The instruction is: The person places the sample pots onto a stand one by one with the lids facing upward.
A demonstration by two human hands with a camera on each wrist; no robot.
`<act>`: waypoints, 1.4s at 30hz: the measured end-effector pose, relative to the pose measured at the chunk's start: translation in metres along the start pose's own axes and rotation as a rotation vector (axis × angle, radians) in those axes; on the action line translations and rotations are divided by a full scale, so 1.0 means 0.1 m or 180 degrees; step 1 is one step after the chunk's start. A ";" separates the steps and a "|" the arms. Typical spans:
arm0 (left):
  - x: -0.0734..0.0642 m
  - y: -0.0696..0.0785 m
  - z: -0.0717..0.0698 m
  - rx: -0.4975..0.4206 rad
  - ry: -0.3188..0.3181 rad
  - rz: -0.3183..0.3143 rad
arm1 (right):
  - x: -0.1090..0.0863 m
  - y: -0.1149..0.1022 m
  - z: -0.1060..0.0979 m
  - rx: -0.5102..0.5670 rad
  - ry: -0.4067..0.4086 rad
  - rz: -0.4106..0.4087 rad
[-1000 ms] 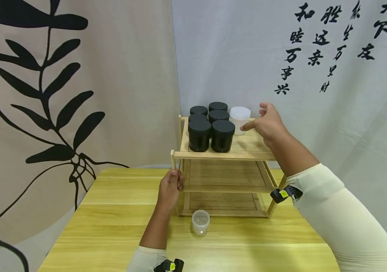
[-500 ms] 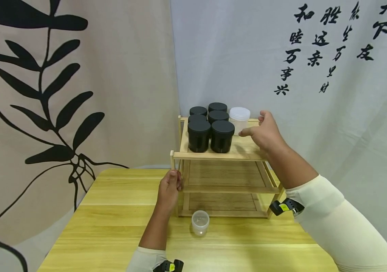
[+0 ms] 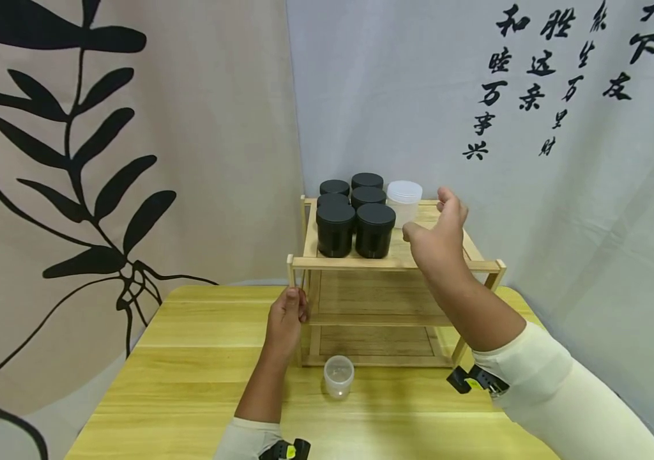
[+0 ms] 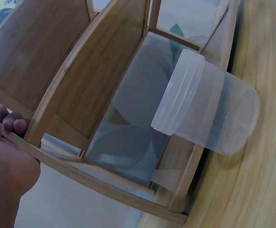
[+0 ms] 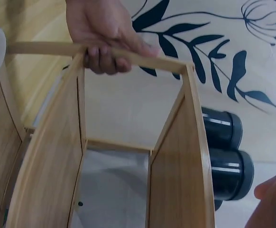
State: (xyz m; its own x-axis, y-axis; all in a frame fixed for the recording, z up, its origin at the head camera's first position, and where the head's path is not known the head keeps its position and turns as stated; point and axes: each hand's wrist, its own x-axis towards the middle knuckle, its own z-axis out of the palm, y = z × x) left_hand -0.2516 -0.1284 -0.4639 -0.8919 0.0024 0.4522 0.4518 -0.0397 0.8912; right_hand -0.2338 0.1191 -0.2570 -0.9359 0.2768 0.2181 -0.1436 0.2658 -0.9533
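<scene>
My left hand (image 3: 285,322) grips the front left post of a three-tier wooden rack (image 3: 384,319). In the right wrist view its fingers (image 5: 107,64) curl round that post. My right hand (image 3: 441,246) is over the right part of the top shelf, thumb and fingers spread apart with nothing between them. Just left of it stands a frosted jar with a white lid (image 3: 404,199). Several black lidded jars (image 3: 375,233) stand in two rows on the shelf's left side. A clear lidded jar (image 4: 214,104) stands upright on the table before the rack.
The rack rests on a yellow wood-grain table (image 3: 189,377). Its middle shelf (image 3: 381,297) and bottom shelf (image 3: 373,342) lie below the jars. Cloth backdrops with a plant print (image 3: 80,179) and black characters hang close behind.
My right hand has moved slightly left and toward me, and its forearm has lowered across the rack's right side. The left hand and the jars have stayed put.
</scene>
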 end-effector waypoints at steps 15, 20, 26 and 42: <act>0.01 0.00 -0.01 0.0075 -0.0003 0.0030 | -0.31 0.15 0.11 0.0069 0.0211 -0.1253; 0.00 0.00 -0.01 0.0057 -0.0023 -0.0005 | -0.39 0.21 0.18 0.0261 0.0220 -0.1612; 0.00 -0.01 -0.02 0.0091 -0.0072 0.0053 | -0.48 0.26 0.20 0.0311 0.0061 -0.1943; 0.01 -0.03 -0.02 0.0133 -0.0041 0.0190 | -0.55 0.59 0.32 0.0684 -0.0332 -0.2912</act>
State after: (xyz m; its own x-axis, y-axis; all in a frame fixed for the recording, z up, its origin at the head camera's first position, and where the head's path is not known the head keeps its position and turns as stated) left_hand -0.2539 -0.1301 -0.4662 -0.8631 0.0141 0.5048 0.5049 0.0015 0.8632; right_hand -0.2008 0.0899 -0.3318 -0.4532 -0.0417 0.8904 -0.8827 0.1600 -0.4418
